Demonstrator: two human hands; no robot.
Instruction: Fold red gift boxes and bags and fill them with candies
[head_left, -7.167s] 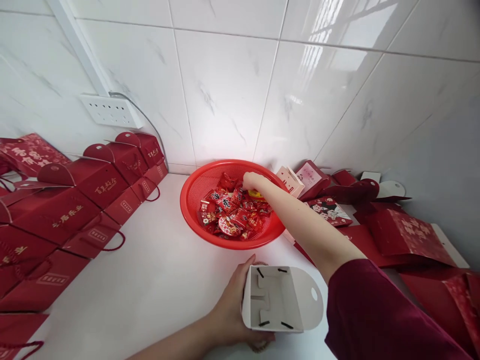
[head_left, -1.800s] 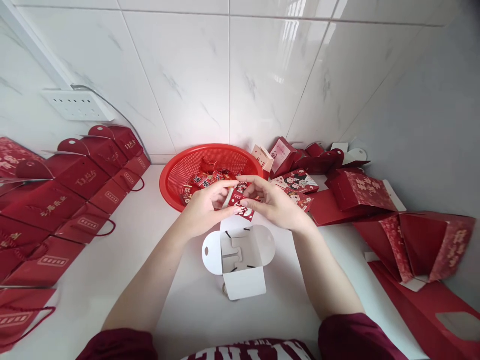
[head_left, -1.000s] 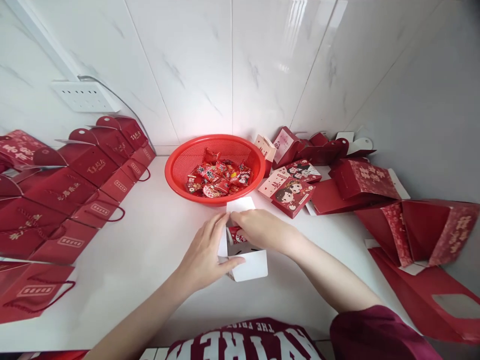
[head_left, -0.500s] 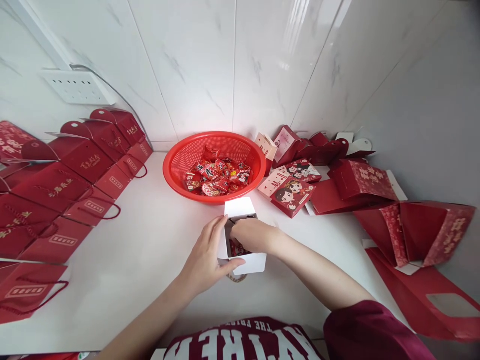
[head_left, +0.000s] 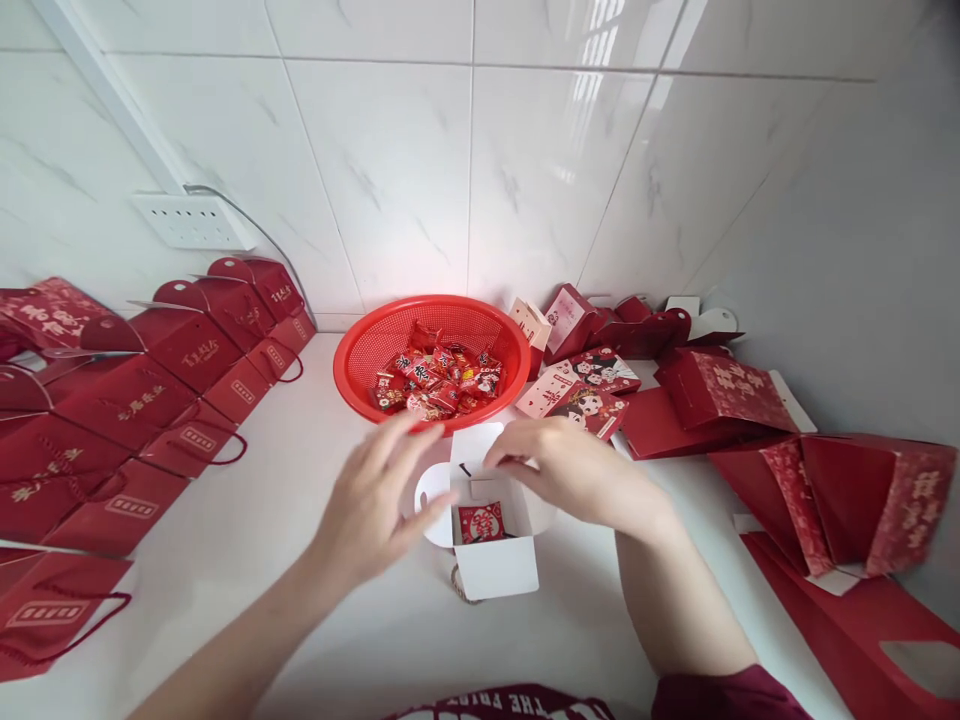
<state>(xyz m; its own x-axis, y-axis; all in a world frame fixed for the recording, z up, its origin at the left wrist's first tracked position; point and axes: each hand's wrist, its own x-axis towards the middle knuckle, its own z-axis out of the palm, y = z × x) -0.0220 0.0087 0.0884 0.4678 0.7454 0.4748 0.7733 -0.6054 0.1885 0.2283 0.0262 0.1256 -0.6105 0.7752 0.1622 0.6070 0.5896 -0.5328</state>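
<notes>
A small white-lined gift box [head_left: 496, 568] stands with its flaps folded out, its twisted cord handle [head_left: 461, 585] showing at the near left. Inside it lies a red candy packet [head_left: 481, 522] with white print. My left hand [head_left: 367, 500] is open beside the box's left flap, fingers spread and a little blurred. Above the far right part of the box is my right hand [head_left: 570, 465], its fingers loosely bent with nothing visible in them; whether they touch the flap I cannot tell. Just behind stands a red plastic basket [head_left: 360, 340] of wrapped candies [head_left: 442, 380].
Red gift boxes with cord handles [head_left: 142, 430] stand in rows at the left. To the right lie printed flat boxes [head_left: 592, 405] and several opened red boxes [head_left: 832, 500] along the wall. A power strip [head_left: 195, 222] is mounted on the tiled wall.
My right hand has come up out of the box, uncovering the red packet inside. My left hand has let go of the box's side and moved left. The view has tilted up slightly.
</notes>
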